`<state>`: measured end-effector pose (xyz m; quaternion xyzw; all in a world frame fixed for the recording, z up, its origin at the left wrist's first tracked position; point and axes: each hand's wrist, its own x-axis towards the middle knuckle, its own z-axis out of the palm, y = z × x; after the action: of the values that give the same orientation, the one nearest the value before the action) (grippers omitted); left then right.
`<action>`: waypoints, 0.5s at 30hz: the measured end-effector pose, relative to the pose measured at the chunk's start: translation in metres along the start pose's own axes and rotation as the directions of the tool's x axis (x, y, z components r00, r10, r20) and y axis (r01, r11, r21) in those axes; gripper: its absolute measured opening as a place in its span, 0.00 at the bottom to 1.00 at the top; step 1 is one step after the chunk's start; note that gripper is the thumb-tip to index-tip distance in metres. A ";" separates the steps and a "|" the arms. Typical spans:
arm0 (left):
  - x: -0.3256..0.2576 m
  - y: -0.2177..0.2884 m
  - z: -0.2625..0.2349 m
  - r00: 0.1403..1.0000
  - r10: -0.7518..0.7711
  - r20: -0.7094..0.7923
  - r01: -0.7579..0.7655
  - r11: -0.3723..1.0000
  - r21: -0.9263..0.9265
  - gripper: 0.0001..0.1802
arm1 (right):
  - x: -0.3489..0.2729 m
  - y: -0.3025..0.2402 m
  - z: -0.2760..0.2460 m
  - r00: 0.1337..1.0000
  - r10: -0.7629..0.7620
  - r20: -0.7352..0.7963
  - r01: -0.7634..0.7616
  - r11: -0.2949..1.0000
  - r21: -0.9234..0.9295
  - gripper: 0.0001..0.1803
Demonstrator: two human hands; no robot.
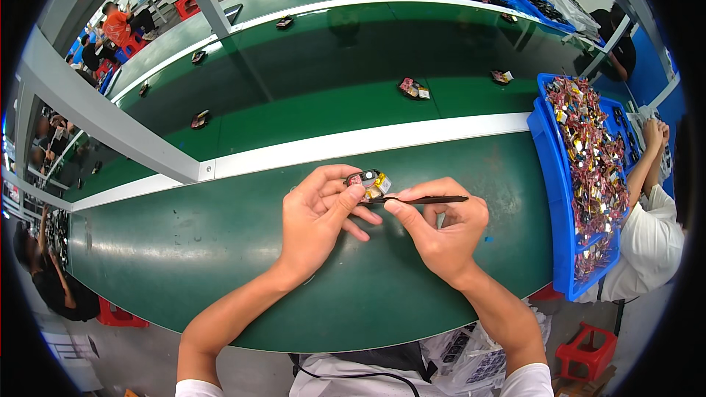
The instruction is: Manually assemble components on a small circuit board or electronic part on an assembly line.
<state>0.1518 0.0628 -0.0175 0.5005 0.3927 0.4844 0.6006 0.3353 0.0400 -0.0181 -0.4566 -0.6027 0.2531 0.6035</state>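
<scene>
My left hand [318, 215] is closed on a small black plastic housing [370, 180] with reddish wires, a round silvery part and a yellow-and-white piece inside. The thumb presses on its near edge. In my right hand [445, 231] a slim black pair of tweezers [430, 199] is pinched between thumb and forefinger. Its tip points left and reaches the housing's lower edge; whether it grips a wire there is too small to tell. Both hands are held above the green worktable [191, 250].
A blue bin [544, 176] heaped with small wired parts stands at the right. Beyond a white rail [353, 140] runs a green conveyor belt [309, 95] carrying several similar housings, one [413, 88] fairly near. Co-workers sit opposite and at the right. A red stool [586, 351] stands lower right.
</scene>
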 end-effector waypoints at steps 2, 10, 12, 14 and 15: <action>0.000 0.002 0.000 1.000 -0.007 0.004 0.007 1.000 -0.006 0.17 | -0.001 0.000 0.000 1.000 -0.022 0.006 0.022 0.999 -0.028 0.06; 0.001 0.004 -0.002 1.000 0.000 0.010 0.000 1.000 -0.008 0.17 | 0.000 0.001 0.000 0.998 -0.062 0.010 0.062 0.998 -0.031 0.07; 0.001 0.005 -0.002 1.000 0.007 0.018 -0.007 1.000 0.004 0.16 | 0.000 0.002 0.000 0.998 -0.063 0.013 0.063 0.998 -0.031 0.07; 0.001 0.004 -0.002 1.000 0.012 0.016 -0.012 1.000 0.010 0.16 | 0.000 0.002 0.001 0.998 -0.061 0.009 0.061 0.998 -0.015 0.07; 0.001 0.004 -0.002 1.000 0.017 0.013 -0.017 1.000 0.015 0.16 | 0.000 0.002 0.001 0.998 -0.061 0.009 0.061 0.998 -0.015 0.07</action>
<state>0.1493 0.0641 -0.0136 0.5115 0.3882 0.4832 0.5951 0.3352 0.0408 -0.0202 -0.4415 -0.6209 0.2320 0.6047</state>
